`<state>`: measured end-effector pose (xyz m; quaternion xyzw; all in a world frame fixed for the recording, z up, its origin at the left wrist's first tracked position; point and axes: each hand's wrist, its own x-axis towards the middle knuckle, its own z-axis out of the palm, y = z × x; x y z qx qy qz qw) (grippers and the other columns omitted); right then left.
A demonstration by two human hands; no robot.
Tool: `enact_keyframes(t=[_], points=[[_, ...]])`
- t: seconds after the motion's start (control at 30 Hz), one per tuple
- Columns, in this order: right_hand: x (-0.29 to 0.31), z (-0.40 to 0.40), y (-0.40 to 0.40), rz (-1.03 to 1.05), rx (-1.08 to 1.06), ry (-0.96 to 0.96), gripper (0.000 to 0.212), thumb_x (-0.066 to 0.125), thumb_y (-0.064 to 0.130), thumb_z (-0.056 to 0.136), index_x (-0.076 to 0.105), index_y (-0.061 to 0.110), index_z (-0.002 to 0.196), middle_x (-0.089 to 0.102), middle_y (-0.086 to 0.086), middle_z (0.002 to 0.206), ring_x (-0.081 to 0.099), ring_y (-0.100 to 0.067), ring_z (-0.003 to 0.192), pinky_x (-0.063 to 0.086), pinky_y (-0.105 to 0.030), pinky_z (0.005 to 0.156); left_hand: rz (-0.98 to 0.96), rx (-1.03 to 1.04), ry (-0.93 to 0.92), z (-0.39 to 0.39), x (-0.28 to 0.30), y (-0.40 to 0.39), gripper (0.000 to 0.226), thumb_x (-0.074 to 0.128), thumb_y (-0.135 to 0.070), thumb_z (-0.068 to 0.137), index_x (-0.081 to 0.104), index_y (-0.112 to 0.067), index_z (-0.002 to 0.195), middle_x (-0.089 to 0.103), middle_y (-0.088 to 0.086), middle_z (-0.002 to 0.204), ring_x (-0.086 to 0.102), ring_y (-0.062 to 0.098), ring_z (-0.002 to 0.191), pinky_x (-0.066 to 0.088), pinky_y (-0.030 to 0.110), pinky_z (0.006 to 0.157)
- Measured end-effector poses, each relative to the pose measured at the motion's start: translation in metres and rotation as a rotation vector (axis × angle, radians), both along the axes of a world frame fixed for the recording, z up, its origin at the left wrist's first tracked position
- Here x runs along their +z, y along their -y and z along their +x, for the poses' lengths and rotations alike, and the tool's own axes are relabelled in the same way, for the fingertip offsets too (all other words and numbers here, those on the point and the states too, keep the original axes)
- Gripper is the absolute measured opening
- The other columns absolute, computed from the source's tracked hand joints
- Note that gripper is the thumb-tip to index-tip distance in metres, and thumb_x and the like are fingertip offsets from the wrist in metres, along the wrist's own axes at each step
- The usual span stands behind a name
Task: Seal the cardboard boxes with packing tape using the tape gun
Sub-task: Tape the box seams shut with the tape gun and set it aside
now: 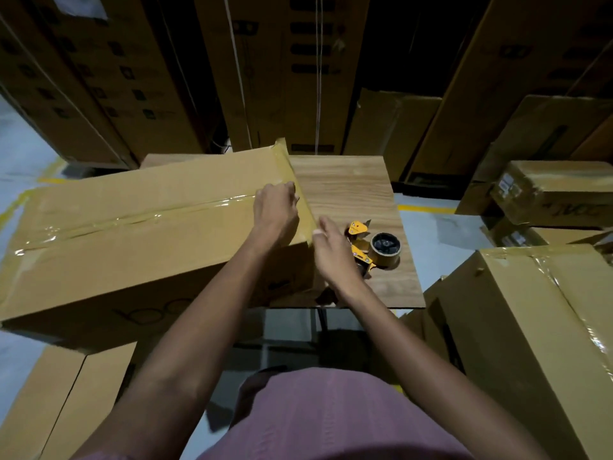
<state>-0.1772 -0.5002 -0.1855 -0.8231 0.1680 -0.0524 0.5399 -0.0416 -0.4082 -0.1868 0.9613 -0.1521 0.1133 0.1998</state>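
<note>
A long cardboard box (132, 234) lies across the left part of a small wood-grain table (348, 194), its left end hanging well past the table edge. A strip of clear packing tape (132, 219) runs lengthwise along the top seam, wrinkled and shiny. A second band of tape (300, 190) covers the right end edge of the box.

The person leans over it with both arms out. The left hand (275, 210) rests on top of the box at its right end, fingers bent down onto the end tape, pressing it against the cardboard; it has nothing clasped. The right hand (331, 250) is at the near right corner of the box, thumb up against the corner edge and fingers extended along the end face. Whether it pinches the tape there I cannot tell.

The tape gun (368, 247), orange-framed with a dark-hubbed roll, lies on its side on the table just right of the right hand, untouched by either hand.

Taped boxes (537, 327) stand to the right, and tall cartons (282, 71) are stacked behind the table. More flat cardboard (59, 400) lies low at the left.
</note>
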Motion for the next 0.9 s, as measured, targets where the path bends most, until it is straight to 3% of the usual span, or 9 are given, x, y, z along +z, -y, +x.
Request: enact_keyframes(t=[0.1,0.17,0.37,0.53,0.6,0.7,0.73,0.83,0.9], points=[[-0.01,-0.001,-0.001,-0.102,0.081,-0.05,0.053,0.042,0.024,0.111,0.031,0.02,0.162,0.042,-0.003,0.16,0.037,-0.024,0.148,0.028,-0.035,0.117,0.056,-0.047,-0.006,0.019,0.009,-0.006,0.023,0.068,-0.035,0.095,0.076,-0.015,0.089,0.072,0.007,0.077,0.065,0.026,0.073,0.05,0.034,0.069],[-0.01,0.001,0.006,-0.038,0.096,-0.049,0.056,0.051,0.02,0.108,0.034,0.022,0.161,0.046,0.005,0.154,0.043,-0.011,0.14,0.034,-0.028,0.113,0.048,-0.078,-0.026,0.026,0.011,-0.009,0.022,0.073,-0.037,0.092,0.078,-0.015,0.087,0.072,0.003,0.075,0.065,0.022,0.07,0.052,0.033,0.069],[-0.022,0.011,0.033,-0.014,0.047,0.099,0.047,0.076,0.0,0.088,0.07,0.017,0.131,0.068,0.0,0.133,0.059,0.007,0.119,0.048,-0.009,0.096,-0.006,-0.133,-0.051,0.029,0.008,-0.016,0.025,0.074,-0.038,0.09,0.08,-0.017,0.101,0.076,0.004,0.084,0.066,0.022,0.075,0.052,0.033,0.065],[-0.04,0.022,0.036,-0.016,-0.008,0.15,0.033,0.076,-0.011,0.081,0.08,0.018,0.097,0.071,-0.015,0.124,0.065,-0.015,0.122,0.049,-0.016,0.102,0.043,-0.146,-0.083,0.042,0.008,-0.015,0.033,0.075,-0.043,0.088,0.078,-0.018,0.111,0.077,0.006,0.097,0.069,0.024,0.088,0.057,0.036,0.071],[-0.043,0.024,0.041,-0.065,0.005,0.113,0.035,0.075,-0.012,0.082,0.079,0.014,0.104,0.072,-0.01,0.121,0.066,-0.016,0.121,0.048,-0.013,0.101,0.045,-0.165,-0.104,0.049,0.009,-0.016,0.035,0.077,-0.044,0.086,0.078,-0.019,0.11,0.077,0.005,0.097,0.07,0.023,0.09,0.058,0.036,0.074],[-0.03,0.025,0.05,-0.179,0.116,-0.194,0.052,0.056,-0.021,0.088,0.075,0.013,0.123,0.074,0.002,0.116,0.067,-0.01,0.113,0.049,-0.011,0.09,0.018,-0.19,-0.125,0.055,0.009,-0.019,0.034,0.078,-0.047,0.083,0.08,-0.02,0.103,0.078,0.002,0.091,0.071,0.02,0.085,0.06,0.038,0.073],[-0.024,0.026,0.048,-0.163,0.119,-0.24,0.058,0.049,-0.023,0.089,0.071,0.012,0.13,0.073,0.002,0.121,0.065,-0.007,0.115,0.049,-0.013,0.094,0.003,-0.203,-0.123,0.055,0.008,-0.021,0.033,0.078,-0.047,0.083,0.08,-0.021,0.103,0.078,0.002,0.09,0.072,0.02,0.085,0.06,0.038,0.073],[0.0,0.031,0.027,0.184,-0.042,-0.109,0.061,0.042,-0.019,0.095,0.051,0.006,0.149,0.059,0.001,0.145,0.052,-0.009,0.138,0.044,-0.028,0.113,-0.049,-0.246,-0.091,0.053,0.004,-0.028,0.028,0.075,-0.045,0.087,0.08,-0.023,0.105,0.078,0.0,0.094,0.072,0.019,0.088,0.059,0.035,0.073],[0.009,0.038,0.01,0.296,-0.094,-0.076,0.049,0.046,0.011,0.105,0.045,0.012,0.154,0.05,0.004,0.153,0.041,-0.013,0.147,0.033,-0.038,0.122,-0.087,-0.255,-0.067,0.051,-0.001,-0.033,0.026,0.074,-0.043,0.089,0.079,-0.024,0.106,0.078,0.0,0.095,0.071,0.02,0.089,0.058,0.036,0.073]])
